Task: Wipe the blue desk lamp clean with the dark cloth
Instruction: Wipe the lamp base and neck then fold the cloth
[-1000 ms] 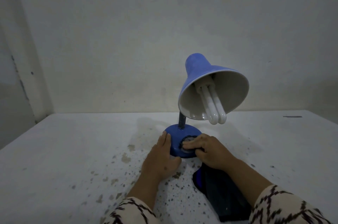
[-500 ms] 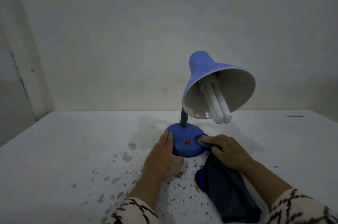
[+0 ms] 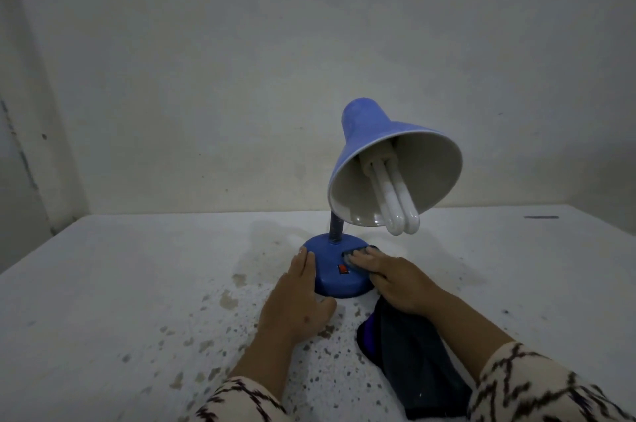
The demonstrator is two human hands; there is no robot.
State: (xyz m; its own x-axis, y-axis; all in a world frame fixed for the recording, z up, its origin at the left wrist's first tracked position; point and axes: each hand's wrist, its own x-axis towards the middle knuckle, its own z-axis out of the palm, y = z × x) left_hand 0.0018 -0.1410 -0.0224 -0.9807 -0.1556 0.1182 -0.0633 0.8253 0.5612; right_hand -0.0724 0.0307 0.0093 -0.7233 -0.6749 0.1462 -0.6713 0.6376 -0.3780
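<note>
**Inspector:** Right hand (image 3: 395,278) presses a bunched end of the dark cloth (image 3: 409,356) onto the right side of the base (image 3: 330,278) of the blue desk lamp (image 3: 385,180), fingers lying fairly straight over the fabric; whether the thumb pinches it underneath cannot be told. Left hand (image 3: 296,304) lies flat and relaxed against the base's left flank, bracing it.

**Clerk:** Position of items, largest first?

**Inspector:** White speckled table (image 3: 120,284); the lamp standing upright on it near the wall; the cloth trailing from the base back toward the right sleeve.

**Clerk:** Hazards?

**Inspector:** In my judgement, a hard sideways stroke could slide or tip the lamp, which looks top-heavy. The cloth could also catch the red switch (image 3: 343,270).

**Clerk:** Containers?

**Inspector:** Only the shade, which houses the white tube bulb (image 3: 395,204), protruding past the rim and exposed to a knock.
</note>
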